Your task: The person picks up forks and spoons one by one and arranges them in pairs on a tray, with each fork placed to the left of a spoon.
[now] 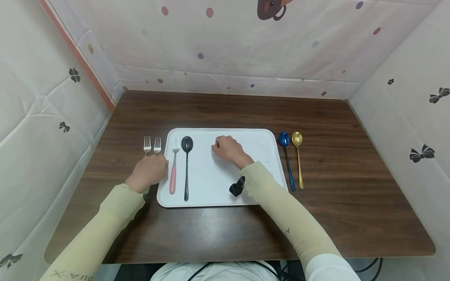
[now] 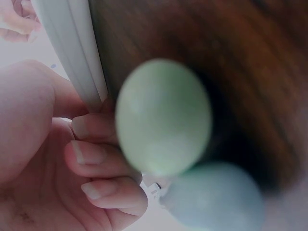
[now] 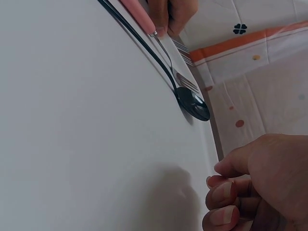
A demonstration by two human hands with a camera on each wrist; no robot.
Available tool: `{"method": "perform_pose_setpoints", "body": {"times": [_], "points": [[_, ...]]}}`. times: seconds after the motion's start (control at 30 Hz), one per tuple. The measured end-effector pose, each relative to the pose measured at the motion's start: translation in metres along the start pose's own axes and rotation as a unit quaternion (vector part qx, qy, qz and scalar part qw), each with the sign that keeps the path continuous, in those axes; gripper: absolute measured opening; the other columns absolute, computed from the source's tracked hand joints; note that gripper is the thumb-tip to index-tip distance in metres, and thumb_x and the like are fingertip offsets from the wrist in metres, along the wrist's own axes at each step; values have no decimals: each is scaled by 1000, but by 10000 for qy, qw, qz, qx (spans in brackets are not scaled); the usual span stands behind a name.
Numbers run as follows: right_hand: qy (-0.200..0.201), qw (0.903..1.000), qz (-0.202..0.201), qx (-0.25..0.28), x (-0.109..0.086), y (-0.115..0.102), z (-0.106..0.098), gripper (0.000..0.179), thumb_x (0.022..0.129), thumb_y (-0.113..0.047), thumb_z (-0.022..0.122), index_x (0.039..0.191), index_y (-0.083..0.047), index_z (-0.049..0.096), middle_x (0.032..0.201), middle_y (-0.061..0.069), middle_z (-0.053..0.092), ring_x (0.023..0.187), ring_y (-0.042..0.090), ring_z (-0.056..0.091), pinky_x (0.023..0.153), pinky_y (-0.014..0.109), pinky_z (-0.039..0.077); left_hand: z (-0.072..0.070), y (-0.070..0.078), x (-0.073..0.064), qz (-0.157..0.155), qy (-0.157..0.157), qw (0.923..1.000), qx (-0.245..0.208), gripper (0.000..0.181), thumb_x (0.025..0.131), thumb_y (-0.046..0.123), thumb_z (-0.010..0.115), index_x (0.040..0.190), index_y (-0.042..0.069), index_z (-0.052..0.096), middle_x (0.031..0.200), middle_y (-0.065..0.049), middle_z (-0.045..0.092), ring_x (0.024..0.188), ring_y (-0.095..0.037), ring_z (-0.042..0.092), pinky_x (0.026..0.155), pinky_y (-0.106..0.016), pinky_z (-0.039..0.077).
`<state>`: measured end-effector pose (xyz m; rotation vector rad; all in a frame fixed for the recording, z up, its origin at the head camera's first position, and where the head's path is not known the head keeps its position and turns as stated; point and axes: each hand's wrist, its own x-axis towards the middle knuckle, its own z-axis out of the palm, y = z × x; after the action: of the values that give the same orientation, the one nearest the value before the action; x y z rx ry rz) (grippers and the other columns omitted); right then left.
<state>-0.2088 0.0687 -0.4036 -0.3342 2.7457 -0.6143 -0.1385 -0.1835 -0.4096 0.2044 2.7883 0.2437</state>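
Note:
My left hand point(image 1: 149, 169) is at the tray's left edge with its fingers curled, gripping two forks. Their metal tines point(image 1: 147, 144) point away from me beyond the knuckles. In the left wrist view a rounded green handle end point(image 2: 163, 118) and a pale blue handle end point(image 2: 214, 197) show close up and blurred. Over the white tray point(image 1: 218, 187) hovers my right hand point(image 1: 228, 149), its fingers loosely curled around nothing. On the tray, a pink-handled fork point(image 1: 173, 179) lies to the left of a black spoon point(image 1: 186, 164), roughly parallel.
Right of the tray, a blue spoon point(image 1: 288, 164) lies beside a gold spoon point(image 1: 299, 160) on the brown wooden table point(image 1: 351, 195). White patterned cloth point(image 1: 228, 43) encloses the table's back and sides. A small black device point(image 1: 237, 186) sits at the right wrist.

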Motion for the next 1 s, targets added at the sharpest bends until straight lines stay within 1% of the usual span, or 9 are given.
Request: {"method": "perform_pose_setpoints", "body": {"times": [0.37, 0.6, 0.77, 1.0], "points": [[28, 10000, 32, 3, 0, 4, -2, 24, 98, -25, 51, 80, -11, 59, 70, 3, 53, 66, 16, 51, 60, 27, 37, 0, -1, 1, -5, -12, 10000, -38, 35, 100, 21, 37, 90, -3, 60, 64, -10, 52, 56, -22, 50, 49, -32, 39], [73, 10000, 28, -26, -2, 7, -5, 23, 98, -24, 51, 79, -11, 58, 68, 1, 51, 63, 15, 49, 57, 27, 36, 2, -2, 2, 68, 72, 9999, 70, 38, 100, 21, 36, 93, -6, 60, 66, -11, 53, 56, -23, 50, 49, -35, 40], [72, 9999, 42, -85, -3, 10, -6, 24, 98, -24, 50, 80, -11, 58, 68, 1, 51, 64, 15, 49, 57, 26, 36, 3, -2, 2, 63, 54, 9999, 56, 38, 101, 21, 36, 96, -7, 61, 64, -10, 51, 54, -22, 49, 48, -33, 38], [42, 9999, 101, -83, -4, 14, -10, 25, 98, -25, 50, 78, -11, 57, 68, 2, 51, 64, 16, 49, 57, 27, 37, 2, -1, 0, 59, 36, 10000, 14, 38, 101, 21, 35, 95, -7, 60, 63, -9, 49, 54, -22, 48, 48, -32, 38]]}}
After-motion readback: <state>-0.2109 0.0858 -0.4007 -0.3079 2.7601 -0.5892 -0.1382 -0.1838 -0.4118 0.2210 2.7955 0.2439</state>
